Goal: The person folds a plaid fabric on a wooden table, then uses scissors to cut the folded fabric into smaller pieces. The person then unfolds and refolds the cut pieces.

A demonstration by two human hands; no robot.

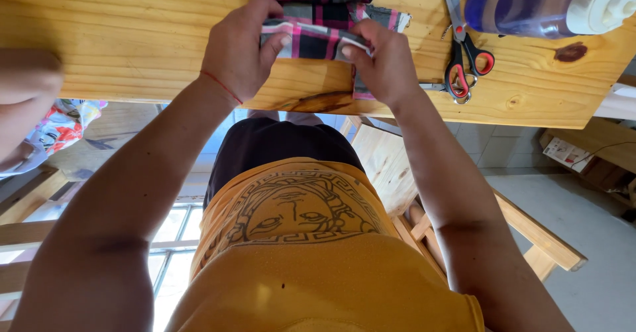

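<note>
Nearest the camera is the person's own orange shirt with a dark line drawing on its front, and both bare forearms reach away from it toward a pale wooden desk [132,34]. A thin red thread circles the left wrist. The left hand [240,48] rests at the near edge of the desk, its grip pinching the left end of a folded strip of plaid cloth [311,40], pink, black, white and grey, thumb on top and fingers curled behind. The right hand [384,59] sits just beside it, its grip pressed on the right end of the same fold, thumb tip meeting the cloth. The cloth lies on the desk between the two hands, one scrap hanging over the near edge, and the rest stretches away to the far side. Right of the right hand lie scissors [462,47] with red and black handles, blades pointing away. Beyond them a blue translucent bottle [530,4] with a white cap lies on its side
</note>
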